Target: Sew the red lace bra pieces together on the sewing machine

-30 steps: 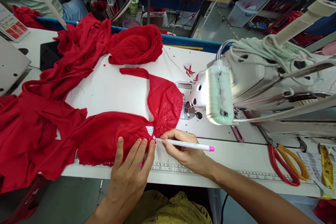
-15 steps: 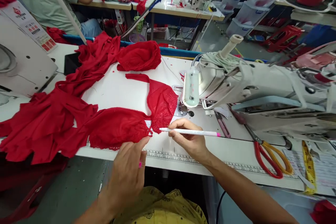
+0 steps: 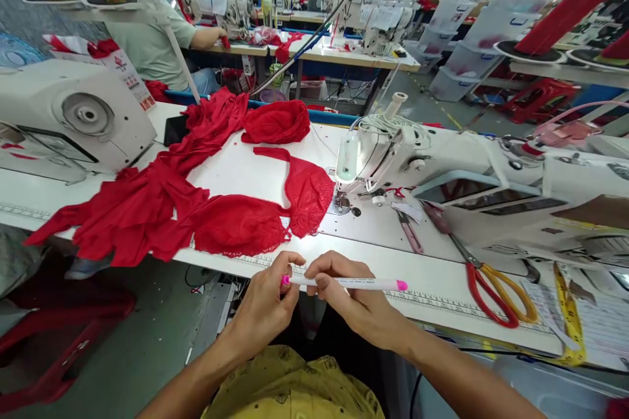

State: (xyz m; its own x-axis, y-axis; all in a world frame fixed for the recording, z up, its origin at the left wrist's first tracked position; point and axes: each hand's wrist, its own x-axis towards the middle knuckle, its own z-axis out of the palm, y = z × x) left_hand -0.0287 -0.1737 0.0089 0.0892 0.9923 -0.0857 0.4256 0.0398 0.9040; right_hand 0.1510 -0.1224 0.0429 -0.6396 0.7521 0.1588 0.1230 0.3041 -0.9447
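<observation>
My right hand [image 3: 351, 298] grips a white marker pen [image 3: 371, 284] with a pink end pointing right. My left hand [image 3: 268, 298] pinches a small pink cap [image 3: 285, 280] at the pen's left end; whether the cap is fully on I cannot tell. Both hands are over the table's front edge, in front of my body. Beyond them lies a red lace bra piece, its right cup [image 3: 310, 196] beside the sewing machine's presser foot [image 3: 341, 201] and its left cup [image 3: 240, 224] flat near the printed ruler.
More red fabric [image 3: 142, 209] is heaped at left, with a red bundle [image 3: 278, 122] behind. A sewing machine [image 3: 442, 157] stands right, another [image 3: 73, 118] left. Scissors [image 3: 496, 288], a thread snipper [image 3: 411, 236] and a yellow tape measure [image 3: 570, 321] lie at right. A co-worker's arm [image 3: 206, 37] is far left.
Both hands have drawn back from the red lace piece toward my body and come together. The pen's bare tip has met the pink cap in my left hand. The view has tilted up.
</observation>
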